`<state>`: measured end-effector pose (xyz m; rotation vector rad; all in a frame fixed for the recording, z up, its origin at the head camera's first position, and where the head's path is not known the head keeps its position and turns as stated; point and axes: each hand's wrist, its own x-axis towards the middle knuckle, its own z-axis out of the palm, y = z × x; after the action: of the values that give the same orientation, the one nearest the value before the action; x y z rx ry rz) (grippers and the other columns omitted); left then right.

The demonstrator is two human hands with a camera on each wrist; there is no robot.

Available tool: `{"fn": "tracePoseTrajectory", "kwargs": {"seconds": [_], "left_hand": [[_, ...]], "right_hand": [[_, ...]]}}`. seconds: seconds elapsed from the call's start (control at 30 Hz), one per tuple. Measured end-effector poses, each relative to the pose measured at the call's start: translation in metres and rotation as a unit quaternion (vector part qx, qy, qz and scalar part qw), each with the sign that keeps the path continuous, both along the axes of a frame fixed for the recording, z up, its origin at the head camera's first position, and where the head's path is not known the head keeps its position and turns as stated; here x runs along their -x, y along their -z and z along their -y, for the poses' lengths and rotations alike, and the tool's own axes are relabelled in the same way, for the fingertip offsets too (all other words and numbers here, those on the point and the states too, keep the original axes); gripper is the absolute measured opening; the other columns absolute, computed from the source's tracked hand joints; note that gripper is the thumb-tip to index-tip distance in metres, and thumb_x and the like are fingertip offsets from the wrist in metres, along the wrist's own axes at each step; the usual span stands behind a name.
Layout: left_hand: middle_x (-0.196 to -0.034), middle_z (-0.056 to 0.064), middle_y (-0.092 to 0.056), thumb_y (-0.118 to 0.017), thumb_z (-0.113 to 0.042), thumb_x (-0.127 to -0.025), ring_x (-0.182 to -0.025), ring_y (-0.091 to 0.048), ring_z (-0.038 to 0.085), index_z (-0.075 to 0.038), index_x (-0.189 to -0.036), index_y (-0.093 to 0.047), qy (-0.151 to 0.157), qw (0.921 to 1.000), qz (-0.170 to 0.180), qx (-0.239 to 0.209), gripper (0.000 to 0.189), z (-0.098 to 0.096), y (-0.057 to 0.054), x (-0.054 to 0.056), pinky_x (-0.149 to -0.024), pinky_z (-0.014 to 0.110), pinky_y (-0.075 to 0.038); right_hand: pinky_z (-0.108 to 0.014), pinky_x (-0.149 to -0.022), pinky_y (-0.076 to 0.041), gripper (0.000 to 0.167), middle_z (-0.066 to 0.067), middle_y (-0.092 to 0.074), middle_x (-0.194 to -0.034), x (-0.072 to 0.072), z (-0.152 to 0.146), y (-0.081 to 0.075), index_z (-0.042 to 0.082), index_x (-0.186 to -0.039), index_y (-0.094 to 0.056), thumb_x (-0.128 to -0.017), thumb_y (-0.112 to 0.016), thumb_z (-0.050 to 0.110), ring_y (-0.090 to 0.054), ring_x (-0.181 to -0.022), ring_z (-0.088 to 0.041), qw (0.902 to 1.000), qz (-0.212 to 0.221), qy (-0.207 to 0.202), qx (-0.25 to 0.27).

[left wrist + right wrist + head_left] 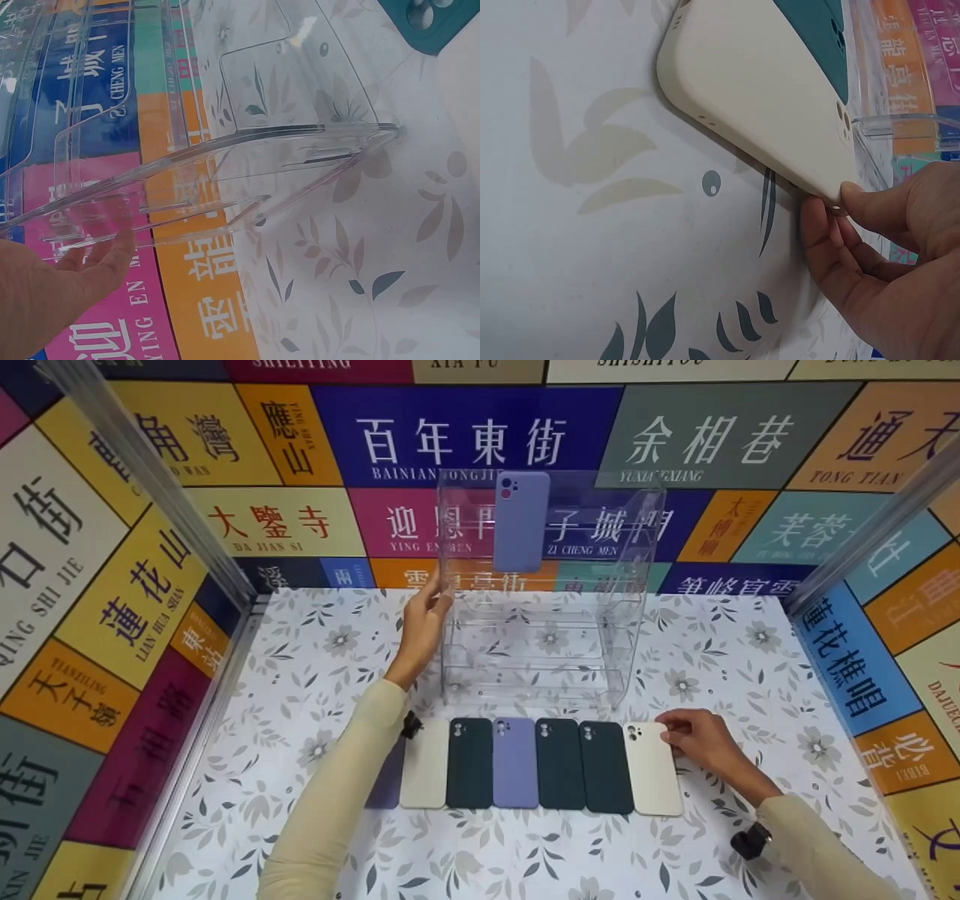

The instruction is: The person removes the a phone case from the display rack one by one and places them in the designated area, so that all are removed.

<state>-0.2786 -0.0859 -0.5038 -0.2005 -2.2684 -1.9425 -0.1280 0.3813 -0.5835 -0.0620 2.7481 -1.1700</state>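
Note:
A clear acrylic display stand (525, 679) with stepped tiers stands upright, and a lavender phone case (521, 525) rests on its top tier. My left hand (427, 619) grips the stand's left side edge; in the left wrist view the fingers (116, 255) lie against the clear side panel. In front of the stand is a row of phone cases on the cloth. My right hand (701, 742) pinches the upper right corner of the cream phone case (654, 772) at the row's right end. The right wrist view shows the thumb (874, 210) on that corner, fingers beneath.
Beside the cream case lie dark green cases (607, 769), a lavender case (515, 765) and another cream case (425, 769). My left forearm partly covers a lavender case (384, 791) at the left end. Sign-printed panels (465, 431) with clear corner strips enclose the floral cloth (300, 682).

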Motion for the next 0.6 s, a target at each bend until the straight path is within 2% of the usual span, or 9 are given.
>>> {"fn": "tracePoseTrajectory", "kwargs": {"seconds": [0.2, 0.37, 0.5, 0.6], "left_hand": [[-0.166, 0.016, -0.053, -0.056, -0.017, -0.114, -0.127, -0.068, 0.03, -0.013, -0.17, -0.04, -0.002, 1.0, 0.002, -0.007, 0.058, 0.0, -0.001, 0.0, -0.116, 0.045, -0.052], [-0.164, 0.017, -0.055, -0.056, -0.018, -0.114, -0.128, -0.068, 0.032, -0.016, -0.171, -0.04, -0.003, 1.0, 0.006, -0.005, 0.059, 0.0, -0.002, 0.0, -0.115, 0.046, -0.053], [-0.161, 0.018, -0.057, -0.056, -0.018, -0.115, -0.132, -0.066, 0.036, -0.017, -0.172, -0.038, -0.002, 0.9999, 0.01, -0.005, 0.06, 0.0, -0.001, 0.0, -0.115, 0.046, -0.053], [-0.161, 0.016, -0.058, -0.056, -0.019, -0.115, -0.133, -0.066, 0.037, -0.017, -0.172, -0.038, -0.003, 0.9999, 0.013, -0.004, 0.06, 0.0, -0.001, 0.0, -0.115, 0.045, -0.053]], "right_hand": [[-0.023, -0.065, -0.06, 0.024, -0.023, -0.078, -0.103, 0.001, 0.004, 0.001, -0.014, -0.122, -0.074, -0.099, -0.073, -0.008, -0.076, -0.089, -0.03, 1.0, -0.009, -0.003, -0.001], [-0.021, -0.066, -0.058, 0.023, -0.021, -0.077, -0.102, 0.001, 0.004, 0.0, -0.013, -0.12, -0.075, -0.098, -0.075, -0.006, -0.073, -0.088, -0.024, 0.9999, -0.017, 0.003, -0.003], [-0.023, -0.065, -0.058, 0.023, -0.02, -0.076, -0.103, 0.003, 0.003, -0.008, -0.012, -0.122, -0.075, -0.101, -0.074, -0.002, -0.072, -0.082, -0.021, 0.9996, -0.025, 0.014, 0.008], [-0.025, -0.064, -0.059, 0.024, -0.02, -0.076, -0.104, 0.006, 0.002, -0.018, -0.011, -0.125, -0.075, -0.104, -0.072, 0.001, -0.072, -0.08, -0.022, 0.9985, -0.05, 0.016, 0.015]]}}
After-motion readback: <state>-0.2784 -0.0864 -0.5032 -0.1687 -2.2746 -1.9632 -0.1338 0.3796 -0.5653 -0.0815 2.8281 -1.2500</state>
